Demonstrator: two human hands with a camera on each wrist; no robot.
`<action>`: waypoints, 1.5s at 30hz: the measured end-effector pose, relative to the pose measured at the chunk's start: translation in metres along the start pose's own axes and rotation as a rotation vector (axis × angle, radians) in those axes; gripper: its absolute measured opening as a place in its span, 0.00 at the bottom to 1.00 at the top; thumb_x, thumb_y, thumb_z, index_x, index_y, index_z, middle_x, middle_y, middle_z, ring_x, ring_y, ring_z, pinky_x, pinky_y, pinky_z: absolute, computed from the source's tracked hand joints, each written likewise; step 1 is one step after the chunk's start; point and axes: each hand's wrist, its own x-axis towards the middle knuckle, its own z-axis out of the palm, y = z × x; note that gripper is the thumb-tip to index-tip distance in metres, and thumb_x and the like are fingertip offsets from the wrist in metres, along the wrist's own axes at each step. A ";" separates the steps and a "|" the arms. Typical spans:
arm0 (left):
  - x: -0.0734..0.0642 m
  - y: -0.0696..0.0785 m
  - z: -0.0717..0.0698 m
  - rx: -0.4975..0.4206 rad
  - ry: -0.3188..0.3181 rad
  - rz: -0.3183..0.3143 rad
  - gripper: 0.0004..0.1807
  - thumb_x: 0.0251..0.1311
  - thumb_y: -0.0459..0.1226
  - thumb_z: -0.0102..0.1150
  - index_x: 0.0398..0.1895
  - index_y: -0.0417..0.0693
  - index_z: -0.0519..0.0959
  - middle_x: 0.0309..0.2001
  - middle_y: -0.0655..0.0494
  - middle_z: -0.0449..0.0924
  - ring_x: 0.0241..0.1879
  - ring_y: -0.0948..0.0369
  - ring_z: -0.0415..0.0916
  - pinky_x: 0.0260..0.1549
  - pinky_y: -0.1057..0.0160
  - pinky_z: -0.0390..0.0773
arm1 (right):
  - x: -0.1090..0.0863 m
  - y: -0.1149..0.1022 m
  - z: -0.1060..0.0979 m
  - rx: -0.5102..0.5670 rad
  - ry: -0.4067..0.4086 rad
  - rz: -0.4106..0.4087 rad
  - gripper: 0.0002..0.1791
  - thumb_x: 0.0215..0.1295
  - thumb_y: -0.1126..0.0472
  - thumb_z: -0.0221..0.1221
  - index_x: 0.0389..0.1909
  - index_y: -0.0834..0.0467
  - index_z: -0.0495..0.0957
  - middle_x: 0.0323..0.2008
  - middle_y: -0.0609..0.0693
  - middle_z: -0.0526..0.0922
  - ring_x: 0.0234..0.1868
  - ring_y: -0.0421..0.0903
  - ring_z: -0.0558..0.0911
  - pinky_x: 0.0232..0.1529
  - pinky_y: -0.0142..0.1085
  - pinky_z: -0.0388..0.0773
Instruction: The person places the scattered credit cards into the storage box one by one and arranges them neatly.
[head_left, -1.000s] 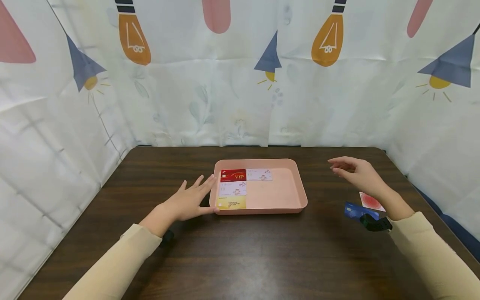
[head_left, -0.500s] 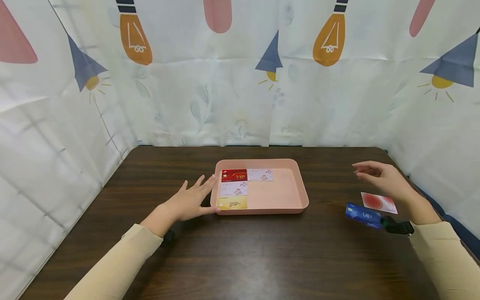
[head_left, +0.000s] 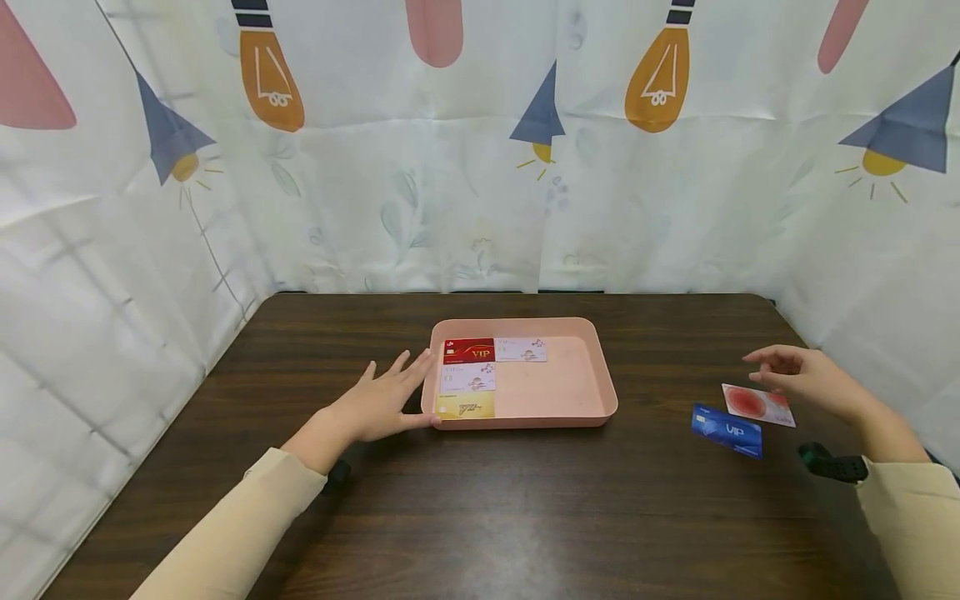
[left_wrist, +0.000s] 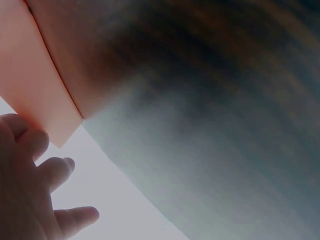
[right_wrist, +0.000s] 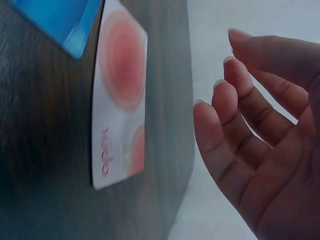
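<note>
My left hand (head_left: 381,406) spreads its fingers against the left side of a pink tray (head_left: 558,390); the left wrist view catches the tray's wall (left_wrist: 42,75) beside the fingers. Inside the tray lie a red VIP card (head_left: 468,351), a white card (head_left: 520,349) to its right, another white card (head_left: 467,377) below it and a gold card (head_left: 465,406) at the bottom left. Loosely bent and holding nothing, my right hand (head_left: 813,382) hovers just above and right of a white card with red circles (head_left: 757,406). A blue VIP card (head_left: 726,431) lies beside that one on the table.
The dark wooden table (head_left: 570,508) extends around the tray. A patterned white curtain (head_left: 465,183) hangs behind it and along both sides. Dark straps with small devices sit on both wrists, the right wrist device (head_left: 831,463) showing plainly.
My right hand has moved right and down toward the white card with red circles, and both loose cards now show uncovered. My left hand stays at the tray.
</note>
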 end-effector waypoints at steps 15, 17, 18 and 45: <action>0.004 0.002 0.000 0.007 -0.007 0.010 0.59 0.62 0.71 0.54 0.85 0.49 0.43 0.82 0.49 0.44 0.80 0.42 0.42 0.68 0.25 0.41 | -0.015 0.035 -0.015 0.011 -0.221 0.182 0.28 0.71 0.65 0.62 0.59 0.81 0.63 0.28 0.45 0.73 0.28 0.38 0.70 0.28 0.33 0.70; 0.003 0.002 0.000 0.003 -0.005 0.009 0.59 0.63 0.70 0.54 0.84 0.48 0.43 0.82 0.49 0.45 0.80 0.42 0.42 0.68 0.25 0.42 | -0.016 0.039 -0.015 0.017 -0.248 0.206 0.29 0.71 0.65 0.62 0.59 0.82 0.62 0.29 0.44 0.73 0.28 0.38 0.70 0.28 0.33 0.69; 0.003 0.002 -0.001 0.003 -0.006 0.007 0.59 0.63 0.70 0.55 0.84 0.49 0.43 0.82 0.49 0.45 0.80 0.42 0.42 0.68 0.25 0.41 | -0.017 0.041 -0.015 0.013 -0.249 0.215 0.29 0.71 0.64 0.62 0.59 0.82 0.62 0.29 0.44 0.72 0.28 0.38 0.70 0.27 0.33 0.69; 0.004 -0.002 0.001 -0.011 0.008 -0.004 0.60 0.61 0.71 0.55 0.85 0.50 0.43 0.82 0.50 0.45 0.80 0.43 0.41 0.69 0.26 0.39 | -0.011 0.041 -0.021 -0.098 -0.281 0.260 0.26 0.65 0.59 0.69 0.51 0.73 0.68 0.34 0.49 0.67 0.33 0.38 0.68 0.33 0.37 0.68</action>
